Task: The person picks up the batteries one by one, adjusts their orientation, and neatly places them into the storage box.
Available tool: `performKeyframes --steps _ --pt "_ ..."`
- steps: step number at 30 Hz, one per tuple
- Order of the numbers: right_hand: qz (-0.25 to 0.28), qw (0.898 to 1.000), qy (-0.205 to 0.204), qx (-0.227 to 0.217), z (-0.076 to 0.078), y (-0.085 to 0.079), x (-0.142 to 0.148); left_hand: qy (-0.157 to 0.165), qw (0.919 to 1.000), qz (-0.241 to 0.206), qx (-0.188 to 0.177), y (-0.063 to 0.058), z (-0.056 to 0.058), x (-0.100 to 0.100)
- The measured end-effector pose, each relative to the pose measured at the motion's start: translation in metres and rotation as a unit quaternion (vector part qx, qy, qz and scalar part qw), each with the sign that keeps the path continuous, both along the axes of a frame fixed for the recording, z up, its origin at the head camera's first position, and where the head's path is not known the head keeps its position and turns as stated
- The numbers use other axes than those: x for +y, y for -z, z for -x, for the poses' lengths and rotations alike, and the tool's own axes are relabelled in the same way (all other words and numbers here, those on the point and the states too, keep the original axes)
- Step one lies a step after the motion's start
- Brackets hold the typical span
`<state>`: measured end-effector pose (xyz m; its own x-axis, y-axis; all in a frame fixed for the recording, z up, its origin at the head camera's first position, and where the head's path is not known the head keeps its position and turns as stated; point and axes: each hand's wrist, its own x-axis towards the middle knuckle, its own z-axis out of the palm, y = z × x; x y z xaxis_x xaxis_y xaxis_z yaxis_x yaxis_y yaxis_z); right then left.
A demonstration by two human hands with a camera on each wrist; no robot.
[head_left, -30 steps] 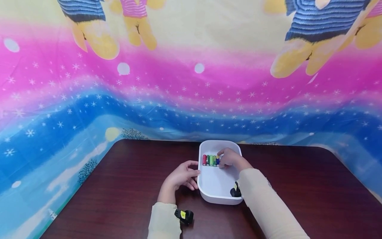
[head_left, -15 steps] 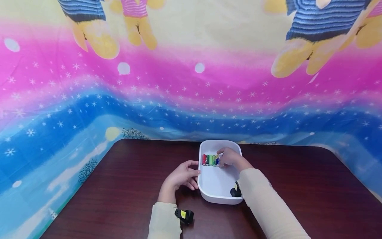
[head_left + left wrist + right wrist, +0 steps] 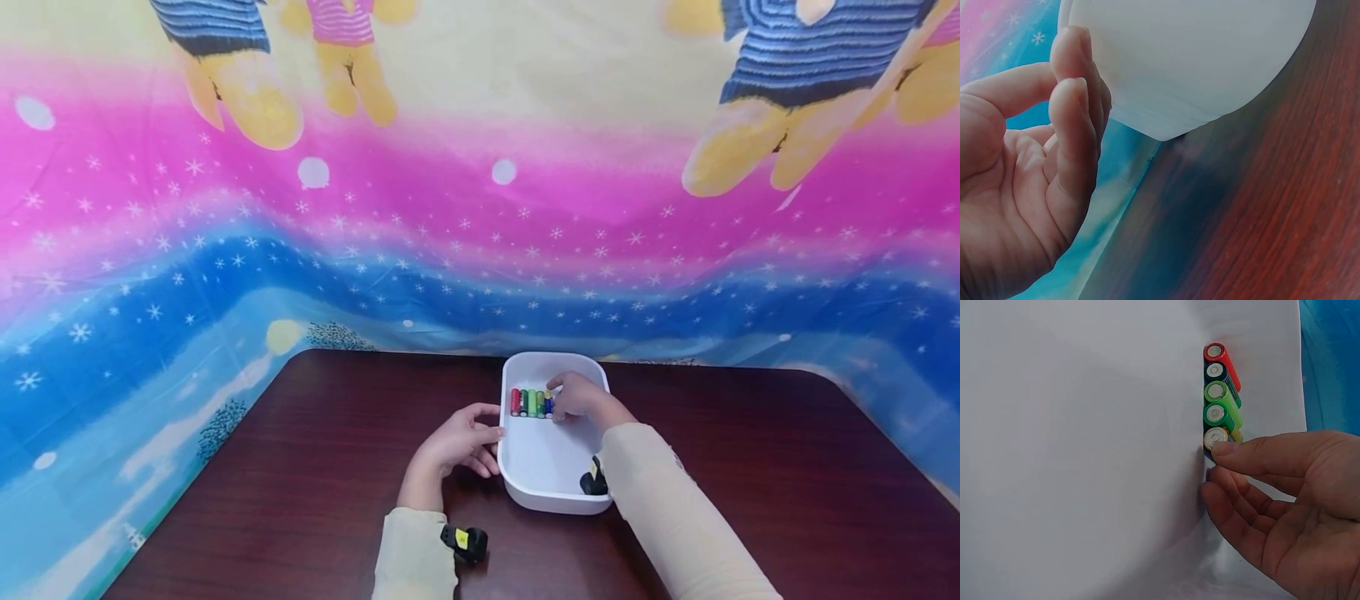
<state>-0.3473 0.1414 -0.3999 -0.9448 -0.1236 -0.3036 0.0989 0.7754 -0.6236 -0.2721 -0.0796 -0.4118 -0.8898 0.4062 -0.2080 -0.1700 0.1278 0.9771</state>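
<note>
In the head view a white tray (image 3: 551, 471) stands on the dark wooden table, with several batteries lying in a row inside it. The row has a red battery (image 3: 1225, 365), a dark green one (image 3: 1221, 372), a light green one (image 3: 1224, 399), a green one (image 3: 1217, 414) and a blue one (image 3: 1215, 437) at its end. My right hand (image 3: 579, 396) reaches in and pinches the blue battery, thumb on its near end; the other fingertips are partly hidden. At the tray's left side, my left hand (image 3: 457, 440) rests its loosely bent fingers (image 3: 1072, 119) against the outer wall.
The dark wooden table (image 3: 337, 467) runs out to both sides of the tray. A patterned cloth backdrop (image 3: 480, 275) hangs behind the table's far edge. Small black cameras sit at the left wrist (image 3: 465, 543) and the right wrist (image 3: 594, 479), the latter over the tray's near right corner.
</note>
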Motion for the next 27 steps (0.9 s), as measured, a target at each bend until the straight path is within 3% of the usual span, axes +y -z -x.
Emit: performKeyframes --steps 11,15,20,23,27 --pt "-0.021 1.000 -0.011 -0.003 0.000 -0.008 0.004 0.003 1.0000 0.002 0.002 0.000 0.000 0.003" --pt "0.011 1.000 -0.014 0.007 0.001 -0.022 0.010 0.003 1.0000 -0.001 0.004 0.000 0.000 0.004" --pt "0.088 0.995 -0.039 0.026 -0.002 -0.054 0.027 0.002 1.0000 0.003 0.005 0.000 -0.001 0.004" --pt "0.095 0.993 -0.055 0.038 -0.007 -0.071 0.044 0.002 1.0000 0.002 0.005 0.000 -0.001 0.002" --pt "0.093 0.993 -0.069 0.040 -0.016 -0.074 0.073 0.003 1.0000 -0.002 0.003 -0.001 -0.001 0.000"
